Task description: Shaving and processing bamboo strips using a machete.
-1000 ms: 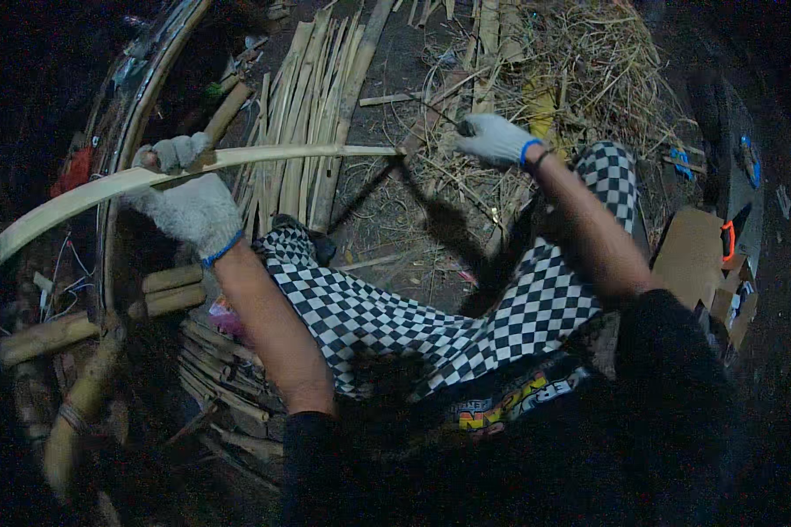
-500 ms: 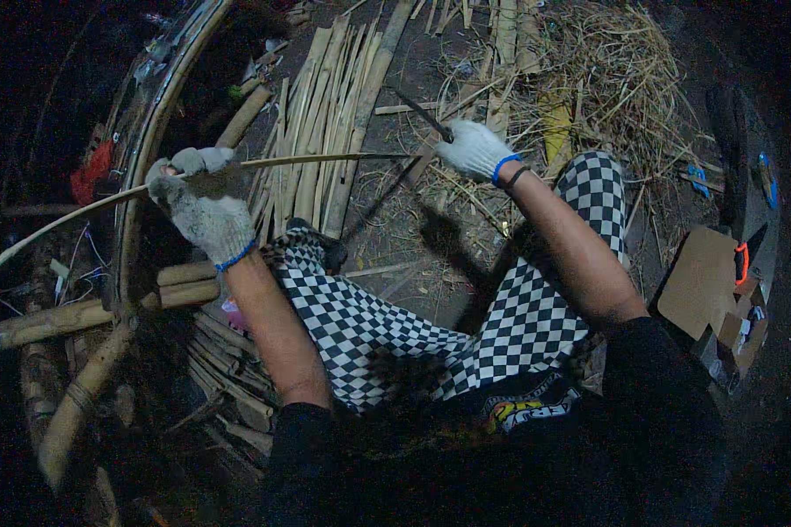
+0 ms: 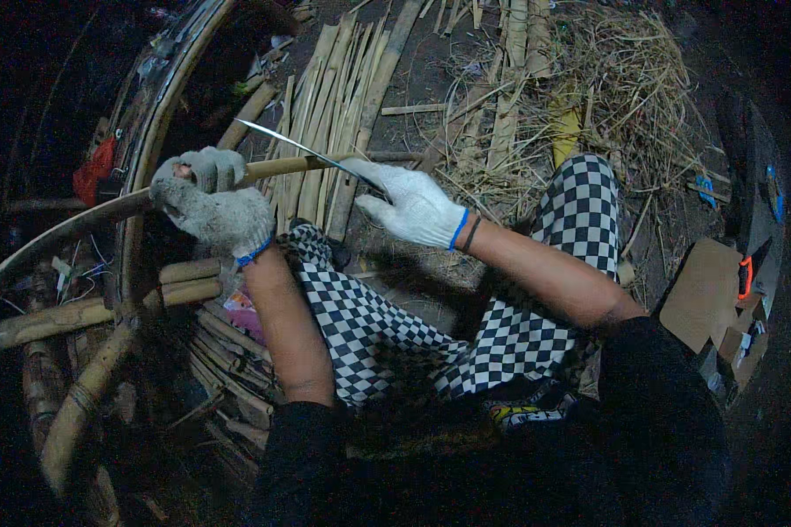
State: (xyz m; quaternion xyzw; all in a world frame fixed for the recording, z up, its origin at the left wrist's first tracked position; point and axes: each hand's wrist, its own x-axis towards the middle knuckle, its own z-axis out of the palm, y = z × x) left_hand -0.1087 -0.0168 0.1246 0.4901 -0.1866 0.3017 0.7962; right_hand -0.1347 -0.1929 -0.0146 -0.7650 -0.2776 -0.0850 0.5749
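Observation:
My left hand (image 3: 211,200), in a dirty grey-white knit glove with a blue cuff, is wrapped round a long bamboo strip (image 3: 281,166). One end of the strip curves out to the far left; the other reaches past my right hand. My right hand (image 3: 411,207), in a cleaner white glove, is closed on a knife (image 3: 283,138). The handle is mostly hidden in the glove. The thin blade slants up and left, crossing above the strip, with a bright gleam along it. Whether the edge touches the strip, I cannot tell.
Split bamboo slats (image 3: 325,97) lie on the ground ahead. A heap of shavings (image 3: 624,79) is at the far right. Bamboo poles (image 3: 79,321) and a curved frame (image 3: 163,114) stand at the left. Cut bamboo pieces (image 3: 237,351) lie by my left arm, cardboard (image 3: 701,285) at the right.
My right hand has moved left and down toward the strip, and the knife now lies across it. The strip has turned, showing its broader side. My left hand keeps its hold.

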